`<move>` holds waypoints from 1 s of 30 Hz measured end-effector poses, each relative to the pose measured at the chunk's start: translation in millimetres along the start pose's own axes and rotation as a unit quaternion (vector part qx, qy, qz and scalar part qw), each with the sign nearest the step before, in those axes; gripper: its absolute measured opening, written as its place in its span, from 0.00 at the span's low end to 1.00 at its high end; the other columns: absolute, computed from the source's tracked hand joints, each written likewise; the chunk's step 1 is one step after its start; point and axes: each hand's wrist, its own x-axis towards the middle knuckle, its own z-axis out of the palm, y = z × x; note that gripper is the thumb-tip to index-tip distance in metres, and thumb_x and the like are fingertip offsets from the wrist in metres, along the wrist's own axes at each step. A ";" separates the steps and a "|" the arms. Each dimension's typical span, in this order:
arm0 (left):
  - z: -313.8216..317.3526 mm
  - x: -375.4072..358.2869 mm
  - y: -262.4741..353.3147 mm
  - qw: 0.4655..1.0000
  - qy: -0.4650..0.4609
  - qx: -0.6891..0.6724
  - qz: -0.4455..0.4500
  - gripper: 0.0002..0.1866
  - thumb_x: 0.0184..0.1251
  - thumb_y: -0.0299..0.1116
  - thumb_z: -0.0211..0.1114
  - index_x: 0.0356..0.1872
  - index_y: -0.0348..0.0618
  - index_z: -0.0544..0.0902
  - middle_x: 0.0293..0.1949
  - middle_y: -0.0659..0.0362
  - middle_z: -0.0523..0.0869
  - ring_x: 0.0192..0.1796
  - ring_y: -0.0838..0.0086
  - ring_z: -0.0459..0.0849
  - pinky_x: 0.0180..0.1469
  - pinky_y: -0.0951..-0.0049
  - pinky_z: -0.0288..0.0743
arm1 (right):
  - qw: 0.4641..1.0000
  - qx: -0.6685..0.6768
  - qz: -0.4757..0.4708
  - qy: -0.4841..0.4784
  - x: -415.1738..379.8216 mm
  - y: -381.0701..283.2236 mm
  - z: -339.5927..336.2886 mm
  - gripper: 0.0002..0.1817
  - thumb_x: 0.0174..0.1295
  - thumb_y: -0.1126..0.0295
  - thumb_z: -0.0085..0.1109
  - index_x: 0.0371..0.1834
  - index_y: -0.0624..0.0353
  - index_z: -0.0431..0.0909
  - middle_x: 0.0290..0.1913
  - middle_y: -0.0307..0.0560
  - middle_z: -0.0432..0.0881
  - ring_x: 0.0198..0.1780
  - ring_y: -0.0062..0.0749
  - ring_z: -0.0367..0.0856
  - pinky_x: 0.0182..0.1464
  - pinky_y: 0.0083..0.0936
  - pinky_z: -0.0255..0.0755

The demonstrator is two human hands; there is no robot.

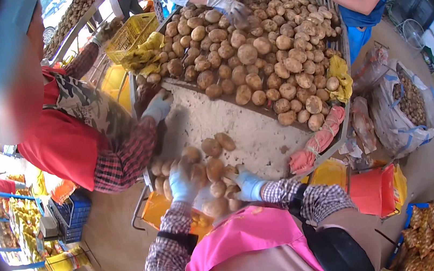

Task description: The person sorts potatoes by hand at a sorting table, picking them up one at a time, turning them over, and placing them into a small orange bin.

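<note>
My left hand (181, 180), in a pale blue glove, is over the potatoes at the near edge of the sorting table (209, 117). Its fingers blur beside a potato (198, 174) that is smeared too. My right hand (248, 183), gloved alike, reaches in from the other side, its fingers apart and against the nearest potatoes. Between the hands lie several loose potatoes (214, 168), with a large potato (215, 207) close to my apron. Below the edge, an orange crate (160, 210) shows partly under my left forearm.
A big potato heap (266, 48) covers the table's far side behind a low bar. At left, a person in a red apron (71, 161) rests a gloved hand (158, 107) on the table. A pink bundled sack (318, 142) lies on the right rim; a red bin (373, 192) stands below.
</note>
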 end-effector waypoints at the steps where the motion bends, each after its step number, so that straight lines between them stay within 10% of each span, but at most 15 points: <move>1: 10.6 19.3 11.1 1.000 -0.004 0.005 0.025 0.29 0.56 0.43 0.66 0.57 0.41 0.75 0.54 0.42 0.77 0.56 0.45 0.75 0.59 0.54 0.69 | 0.999 0.035 -0.001 -0.018 19.5 10.2 -4.8 0.42 0.53 0.57 0.68 0.72 0.47 0.61 0.63 0.65 0.66 0.66 0.62 0.66 0.67 0.42 0.65; 5: 49.8 102.7 3.4 0.993 -0.112 0.031 0.027 0.36 0.55 0.46 0.67 0.64 0.42 0.70 0.58 0.41 0.75 0.60 0.45 0.73 0.65 0.56 0.65 | 0.939 -0.038 -0.166 0.300 108.4 74.1 -115.6 0.31 0.54 0.56 0.65 0.60 0.59 0.73 0.49 0.55 0.81 0.52 0.52 0.79 0.54 0.39 0.74; 6: 58.2 126.9 3.4 0.993 -0.113 0.034 0.022 0.37 0.54 0.45 0.70 0.65 0.42 0.69 0.60 0.41 0.73 0.62 0.47 0.72 0.65 0.57 0.66 | 0.959 -0.111 0.032 0.259 112.2 57.4 -179.8 0.33 0.54 0.54 0.65 0.61 0.61 0.72 0.54 0.56 0.79 0.56 0.51 0.76 0.56 0.40 0.72; 7: 66.3 154.9 6.8 0.993 -0.111 0.036 0.021 0.38 0.52 0.43 0.72 0.65 0.42 0.68 0.62 0.42 0.71 0.63 0.49 0.71 0.66 0.58 0.66 | 0.881 -0.202 0.006 0.427 145.4 105.5 -197.5 0.38 0.54 0.50 0.64 0.65 0.61 0.69 0.64 0.59 0.71 0.65 0.52 0.69 0.64 0.43 0.64; 9: 75.6 210.2 21.6 0.991 -0.131 0.017 -0.012 0.41 0.51 0.43 0.73 0.67 0.42 0.66 0.64 0.42 0.68 0.65 0.50 0.69 0.67 0.59 0.65 | 0.867 -0.251 0.151 0.403 177.4 133.8 -263.0 0.45 0.55 0.42 0.59 0.71 0.57 0.62 0.73 0.56 0.60 0.72 0.49 0.59 0.74 0.47 0.46; 19: 123.0 338.1 76.2 0.967 -0.183 0.124 -0.123 0.56 0.38 0.44 0.79 0.74 0.56 0.57 0.71 0.41 0.57 0.73 0.42 0.54 0.73 0.54 0.54 | 0.907 -0.223 0.326 0.147 249.1 106.8 -376.0 0.46 0.56 0.25 0.45 0.75 0.38 0.60 0.79 0.39 0.50 0.79 0.52 0.39 0.72 0.60 0.51; 30: 88.7 207.6 44.0 0.976 -0.215 0.038 0.017 0.37 0.43 0.32 0.72 0.62 0.53 0.73 0.57 0.48 0.76 0.61 0.54 0.73 0.64 0.60 0.70 | 0.957 -0.151 0.184 0.166 164.8 56.4 -264.5 0.37 0.47 0.33 0.61 0.61 0.35 0.76 0.70 0.42 0.64 0.70 0.47 0.61 0.63 0.56 0.62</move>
